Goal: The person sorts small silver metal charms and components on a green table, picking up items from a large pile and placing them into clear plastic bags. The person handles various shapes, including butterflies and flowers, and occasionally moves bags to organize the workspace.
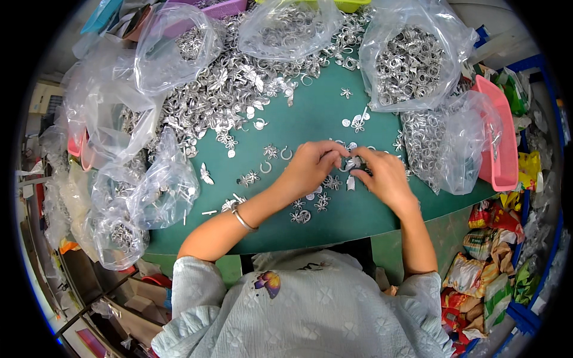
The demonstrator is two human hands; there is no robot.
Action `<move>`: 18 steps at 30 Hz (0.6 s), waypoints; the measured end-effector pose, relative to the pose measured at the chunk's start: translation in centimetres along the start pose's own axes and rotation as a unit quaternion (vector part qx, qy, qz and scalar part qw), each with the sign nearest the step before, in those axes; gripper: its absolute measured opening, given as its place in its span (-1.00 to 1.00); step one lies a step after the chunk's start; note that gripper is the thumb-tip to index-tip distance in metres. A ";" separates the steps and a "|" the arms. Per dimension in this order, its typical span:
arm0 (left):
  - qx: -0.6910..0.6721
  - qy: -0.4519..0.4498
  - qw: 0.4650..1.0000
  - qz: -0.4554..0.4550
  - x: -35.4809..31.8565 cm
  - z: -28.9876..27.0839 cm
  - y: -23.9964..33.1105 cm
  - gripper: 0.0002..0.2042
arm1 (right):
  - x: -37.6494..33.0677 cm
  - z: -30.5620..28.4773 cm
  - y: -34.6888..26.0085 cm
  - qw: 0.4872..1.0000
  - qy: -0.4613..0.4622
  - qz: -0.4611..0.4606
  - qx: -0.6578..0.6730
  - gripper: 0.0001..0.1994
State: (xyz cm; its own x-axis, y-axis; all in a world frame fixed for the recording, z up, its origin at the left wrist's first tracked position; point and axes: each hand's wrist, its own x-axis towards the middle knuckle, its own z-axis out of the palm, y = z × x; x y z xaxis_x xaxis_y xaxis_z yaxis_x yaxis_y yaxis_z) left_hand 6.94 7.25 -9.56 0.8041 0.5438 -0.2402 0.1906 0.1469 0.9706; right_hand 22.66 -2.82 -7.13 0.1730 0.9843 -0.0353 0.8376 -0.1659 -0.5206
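My left hand (315, 165) is closed in a pinch over the green table, its fingertips nearly meeting those of my right hand. Whatever the left fingers hold is too small to make out. My right hand (385, 179) curls thumb and forefinger around a small silver jewelry piece (356, 161). Under and beside both hands lie scattered silver flower-shaped pieces (323, 201), discs and open rings. One open ring (265, 167) rests to the left of my left hand. Parts of the pieces right below my fingers are hidden.
A large heap of silver castings (206, 98) covers the far left of the green table (268, 230). Clear plastic bags of silver pieces (412, 65) stand along the back and both sides. A pink basket (506, 149) is at the right edge, with coloured packets (468, 274) below it.
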 end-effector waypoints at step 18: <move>-0.155 0.038 0.981 -0.113 -0.4 -0.1 1.2 -0.80 | 0.1 0.3 1.4 0.994 0.066 0.058 0.062 -0.91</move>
State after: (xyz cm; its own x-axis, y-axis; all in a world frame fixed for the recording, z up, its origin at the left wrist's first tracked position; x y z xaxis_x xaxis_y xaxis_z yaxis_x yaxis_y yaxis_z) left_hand 6.80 7.33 -8.32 0.7143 0.5277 -0.4597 0.1684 0.5080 0.8447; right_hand 23.68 -2.92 -8.14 0.3382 0.9410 0.0056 0.7394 -0.2621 -0.6202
